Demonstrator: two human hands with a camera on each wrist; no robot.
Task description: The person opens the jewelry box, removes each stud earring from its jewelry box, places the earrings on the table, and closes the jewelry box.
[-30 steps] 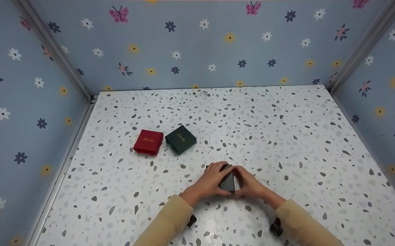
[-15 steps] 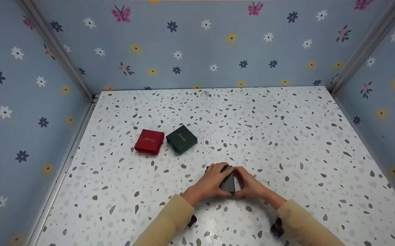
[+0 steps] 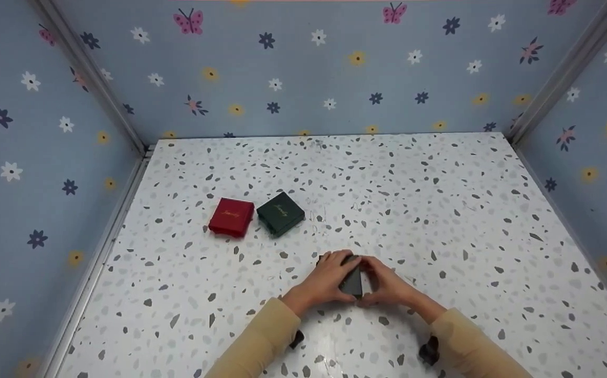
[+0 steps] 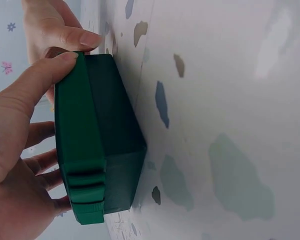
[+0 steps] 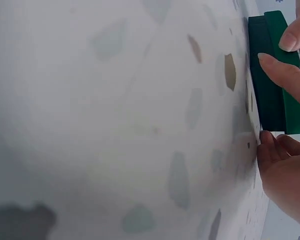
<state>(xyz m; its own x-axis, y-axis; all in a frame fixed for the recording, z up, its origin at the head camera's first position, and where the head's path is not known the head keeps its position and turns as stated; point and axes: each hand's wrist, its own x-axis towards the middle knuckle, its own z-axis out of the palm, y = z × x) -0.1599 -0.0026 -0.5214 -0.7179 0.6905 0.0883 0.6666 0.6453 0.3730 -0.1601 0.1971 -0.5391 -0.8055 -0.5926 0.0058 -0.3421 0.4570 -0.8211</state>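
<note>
A small dark green box stands on the speckled table between both hands. Its brighter green lid sits on a darker base, and a ribbon bow hangs over one side. My left hand lies across the top and grips the lid, its thumb on the near edge and its fingers on the far side. My right hand spans the box's right end, thumb at the near corner and fingers at the far one, with a gap at its palm. The box's far left part is hidden under the left hand.
Beyond the hands to the left lie a red box and another dark green box, both with gold script on top. Blue flowered walls enclose the table at the back and sides.
The head view has shifted very slightly. Both hands keep the same hold on the box, and the other two boxes stay in place.
</note>
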